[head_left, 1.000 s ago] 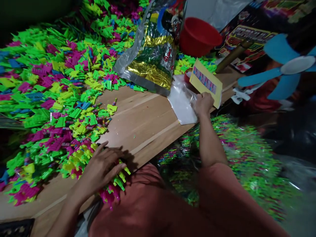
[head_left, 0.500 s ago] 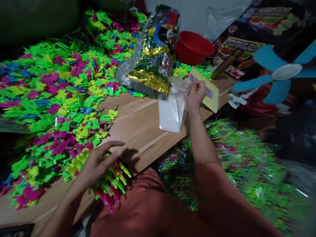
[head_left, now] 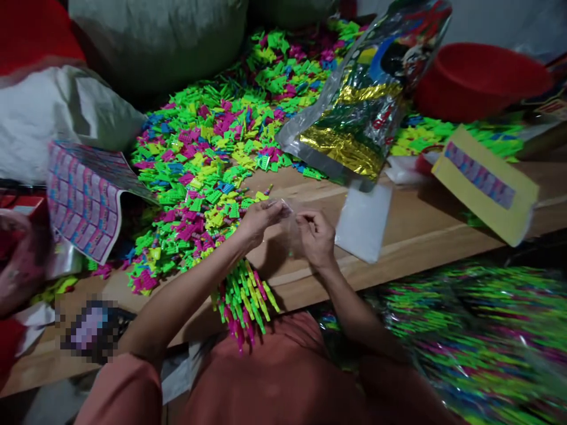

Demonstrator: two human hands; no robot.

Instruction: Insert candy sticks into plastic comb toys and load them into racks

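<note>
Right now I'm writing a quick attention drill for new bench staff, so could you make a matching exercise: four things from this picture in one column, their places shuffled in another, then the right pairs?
Things
1. Red bowl
2. Bent printed sheet
3. Thin clear plastic
4. Flat white plastic

Places
A. Just right of the right hand
B. Held between left hand and right hand
C. Upper right of the picture
D. Left of the heap of bright pieces

Pairs: 1-C, 2-D, 3-B, 4-A

The dull-red shirt (head_left: pixel 270 383) has short sleeves (head_left: pixel 124 383).
</note>
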